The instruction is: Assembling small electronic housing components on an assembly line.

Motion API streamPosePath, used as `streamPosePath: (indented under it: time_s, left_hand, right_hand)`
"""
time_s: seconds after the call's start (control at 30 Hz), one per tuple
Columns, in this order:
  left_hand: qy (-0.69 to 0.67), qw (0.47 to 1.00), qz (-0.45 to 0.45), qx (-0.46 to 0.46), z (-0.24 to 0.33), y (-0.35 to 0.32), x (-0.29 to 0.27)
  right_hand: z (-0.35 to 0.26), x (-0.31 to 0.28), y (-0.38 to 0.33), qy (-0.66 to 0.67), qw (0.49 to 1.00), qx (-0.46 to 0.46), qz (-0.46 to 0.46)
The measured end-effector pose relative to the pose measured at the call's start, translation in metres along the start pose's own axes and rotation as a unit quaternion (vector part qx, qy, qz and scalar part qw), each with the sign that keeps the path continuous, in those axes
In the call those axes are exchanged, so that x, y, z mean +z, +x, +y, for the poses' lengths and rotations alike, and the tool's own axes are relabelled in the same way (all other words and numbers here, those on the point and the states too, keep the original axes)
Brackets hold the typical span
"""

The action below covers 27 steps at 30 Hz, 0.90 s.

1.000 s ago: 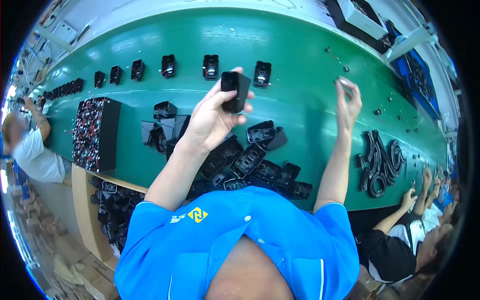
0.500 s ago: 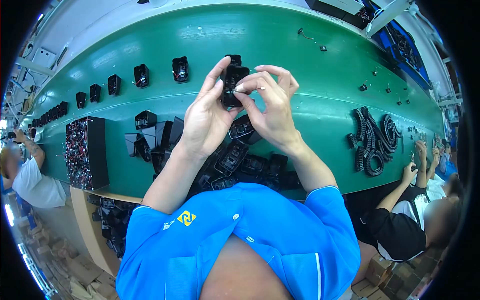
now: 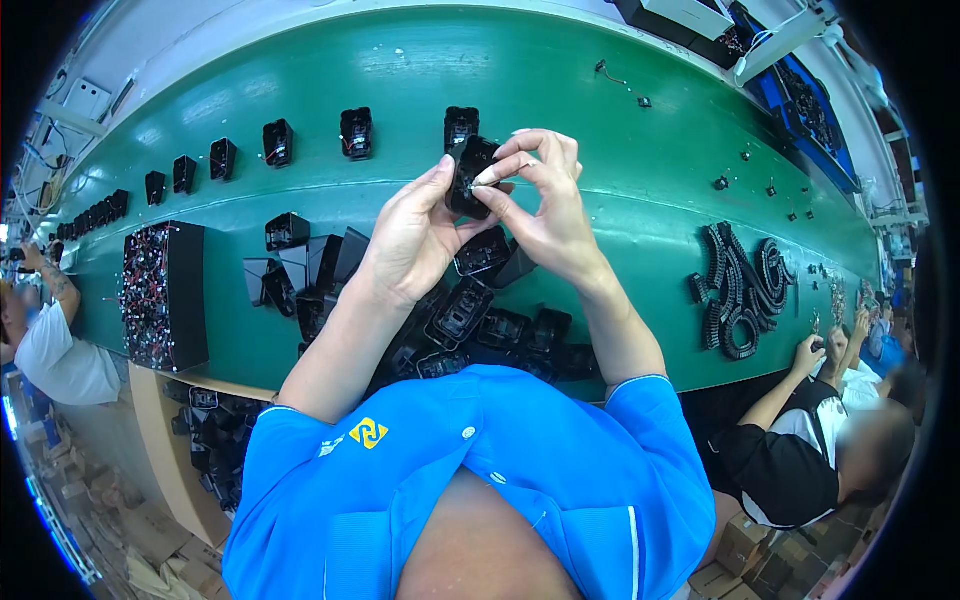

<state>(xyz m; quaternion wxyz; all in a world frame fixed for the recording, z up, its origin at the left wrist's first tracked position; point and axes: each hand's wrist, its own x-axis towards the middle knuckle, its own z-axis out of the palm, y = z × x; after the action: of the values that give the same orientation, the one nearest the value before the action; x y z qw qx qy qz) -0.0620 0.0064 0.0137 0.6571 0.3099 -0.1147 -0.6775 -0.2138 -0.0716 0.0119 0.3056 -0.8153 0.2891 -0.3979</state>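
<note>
My left hand (image 3: 415,235) holds a small black plastic housing (image 3: 466,178) up over the green belt (image 3: 600,130). My right hand (image 3: 545,205) meets it from the right, with its fingertips pinched at the housing's open face. Whatever small part the right fingers hold is too small to see. Under both hands lies a heap of similar black housings (image 3: 470,315) near the belt's front edge.
A row of black housings (image 3: 355,132) stands spaced along the belt's far side. A black box of wired parts (image 3: 160,295) sits at the left, coiled black strips (image 3: 740,290) at the right. Other people work at the left (image 3: 50,350) and right (image 3: 810,440).
My right hand came in from the far right of the belt to the housing in my left hand. Both hands now work on it together, closer to me.
</note>
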Motion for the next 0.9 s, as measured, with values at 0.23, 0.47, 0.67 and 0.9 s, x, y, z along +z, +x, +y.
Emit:
streamPosePath:
  time_s: [0.23, 0.47, 0.67, 0.9]
  left_hand:
    - [0.069, 0.995, 0.01, 0.072, -0.005, 0.002, 0.001]
    - [0.133, 0.983, 0.015, 0.126, -0.018, 0.004, 0.014]
    - [0.288, 0.921, -0.05, 0.258, -0.013, -0.004, 0.027]
    - [0.316, 0.908, -0.124, 0.247, -0.005, -0.016, 0.022]
  right_hand:
    - [0.0, 0.005, 0.001, -0.121, 0.987, -0.098, 0.047]
    - [-0.003, 0.014, -0.002, -0.163, 0.978, -0.095, 0.091]
    - [0.016, 0.007, 0.001, -0.051, 0.978, -0.138, 0.149]
    - [0.023, 0.005, -0.005, 0.044, 0.972, -0.158, 0.168]
